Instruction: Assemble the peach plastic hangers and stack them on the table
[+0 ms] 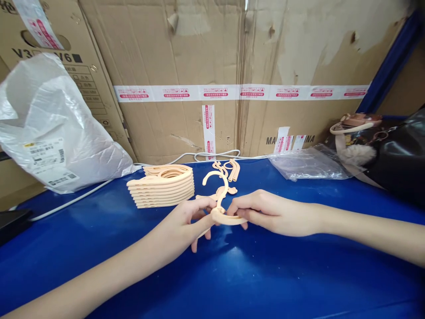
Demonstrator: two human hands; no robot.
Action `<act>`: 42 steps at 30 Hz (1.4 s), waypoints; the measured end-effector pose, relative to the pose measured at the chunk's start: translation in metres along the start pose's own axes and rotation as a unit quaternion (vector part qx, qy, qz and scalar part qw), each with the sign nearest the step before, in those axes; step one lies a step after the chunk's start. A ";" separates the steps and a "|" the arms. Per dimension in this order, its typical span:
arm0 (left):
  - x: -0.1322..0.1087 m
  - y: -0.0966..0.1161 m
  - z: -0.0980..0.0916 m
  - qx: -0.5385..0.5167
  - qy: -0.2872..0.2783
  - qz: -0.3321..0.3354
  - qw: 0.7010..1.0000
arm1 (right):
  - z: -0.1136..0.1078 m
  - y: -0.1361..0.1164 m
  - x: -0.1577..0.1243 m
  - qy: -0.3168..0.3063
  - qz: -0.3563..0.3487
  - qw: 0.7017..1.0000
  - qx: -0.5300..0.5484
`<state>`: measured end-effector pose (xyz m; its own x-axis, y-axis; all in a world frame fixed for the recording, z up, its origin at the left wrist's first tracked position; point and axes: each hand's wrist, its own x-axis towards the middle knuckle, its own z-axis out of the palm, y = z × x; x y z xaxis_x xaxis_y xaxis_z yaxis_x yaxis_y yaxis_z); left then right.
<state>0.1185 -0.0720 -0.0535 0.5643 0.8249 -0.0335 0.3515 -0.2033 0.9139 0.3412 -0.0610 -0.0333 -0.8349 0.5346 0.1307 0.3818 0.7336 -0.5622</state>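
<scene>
A cream plastic folding hanger (223,188) is held between both hands above the blue table, its curved hook pointing up and away from me. My left hand (191,221) grips it near the base of the hook, thumb and fingers closed on it. My right hand (262,210) pinches the arm that reaches to the right. Just behind lie loose cream hanger pieces (234,170), partly covered by the held hanger. To the left, a neat stack of cream hanger parts (162,190) stands close to my left hand.
A white plastic parcel bag (66,128) stands at left, near a dark device (15,223). A white cable (179,157) runs along the back beside large cardboard boxes (179,53). At right are a clear plastic bag (308,164) and a black bag (395,155).
</scene>
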 end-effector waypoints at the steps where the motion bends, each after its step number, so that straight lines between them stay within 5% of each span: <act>1: 0.000 0.001 0.000 -0.001 0.000 -0.003 1.000 | 0.003 0.004 -0.002 0.018 0.004 1.000 0.000; 9: -0.003 0.006 0.000 -0.037 0.025 -0.006 0.999 | 0.016 0.023 -0.008 0.136 0.011 0.989 -0.058; 16: -0.005 0.004 0.001 -0.097 0.016 -0.008 0.995 | 0.022 0.021 -0.010 0.097 -0.030 0.974 -0.202; 27: -0.007 0.011 -0.002 -0.149 -0.036 -0.055 0.987 | 0.025 0.022 -0.011 0.136 -0.089 0.931 -0.327; 42: -0.007 0.009 0.002 -0.109 0.015 -0.030 0.993 | 0.026 0.021 -0.014 0.113 -0.109 0.929 -0.335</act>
<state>0.1193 -0.0810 -0.0458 0.5237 0.8479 -0.0819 0.2121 -0.0367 0.9765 0.3511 -0.0638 -0.0681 -0.8455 0.3613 0.3931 0.4378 0.8906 0.1232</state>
